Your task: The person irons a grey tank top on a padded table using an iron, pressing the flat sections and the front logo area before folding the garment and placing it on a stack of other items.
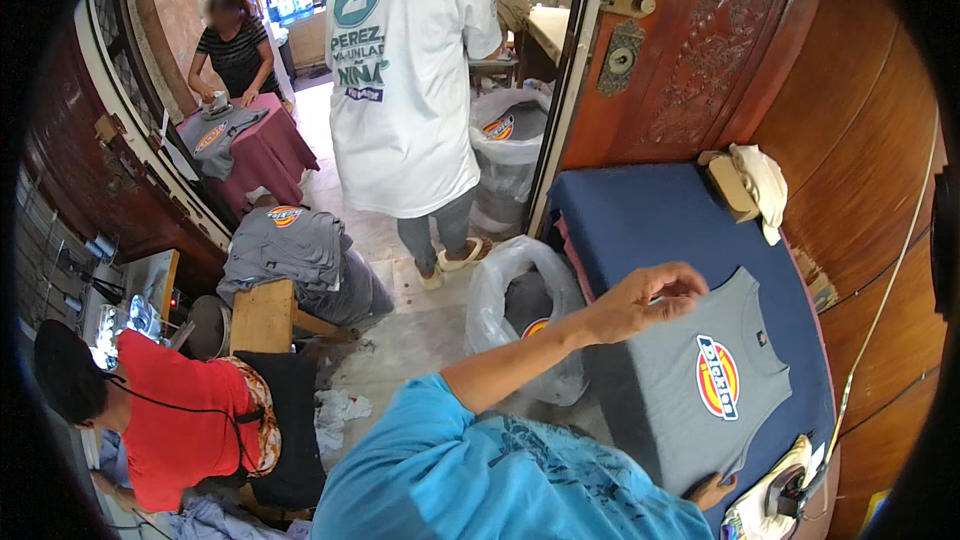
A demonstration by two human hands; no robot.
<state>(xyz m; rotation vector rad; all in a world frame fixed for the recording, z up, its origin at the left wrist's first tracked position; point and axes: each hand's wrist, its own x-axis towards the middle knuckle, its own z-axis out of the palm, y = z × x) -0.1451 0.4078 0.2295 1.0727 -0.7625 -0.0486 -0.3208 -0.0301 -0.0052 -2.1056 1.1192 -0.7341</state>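
the grey sleeveless top point(672, 388) lies at four o'clock, print point(717, 378) up, on the blue table cover point(640, 202). left hand point(648, 308) looks raised at the print's ten-thirty, fingers loosely curled, seemingly holding nothing! right hand point(712, 491) sits at six o'clock by the near edge; whether it pinches, can't tell. good technique here: light strokes outward, cloth flat, edges square, no creases under the print.

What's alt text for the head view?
A gray sleeveless shirt lies spread on a blue-covered table, a person's right hand at its edge and left hand raised. Nearby are a person in red, one in white and one ironing.
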